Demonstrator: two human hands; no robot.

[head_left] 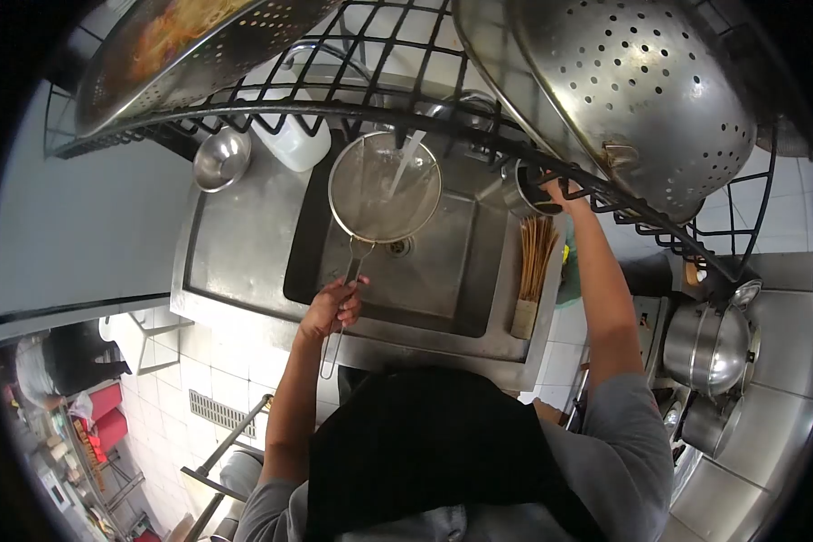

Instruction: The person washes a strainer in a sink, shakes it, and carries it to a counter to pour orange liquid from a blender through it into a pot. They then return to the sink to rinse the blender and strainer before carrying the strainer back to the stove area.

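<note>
My left hand (331, 309) is closed round the handle of a round mesh strainer (385, 203), which is held over the sink basin (434, 289). A pale streak, seemingly running water, shows at the strainer's upper part. At the sink's back right corner, my right hand (562, 191) reaches to a dark-mouthed metal container (530, 188); its fingers are partly hidden by the container and the rack, so its grip is unclear. Just below that container, a bamboo brush (533, 271) lies on the sink's right edge.
A black wire rack (379, 113) crosses above the sink, bearing large perforated colanders (641, 90). A small steel bowl (222, 159) and a white container (298, 135) stand at the back left. Steel pots (709, 346) are at the right. A person (68, 361) is at the far left.
</note>
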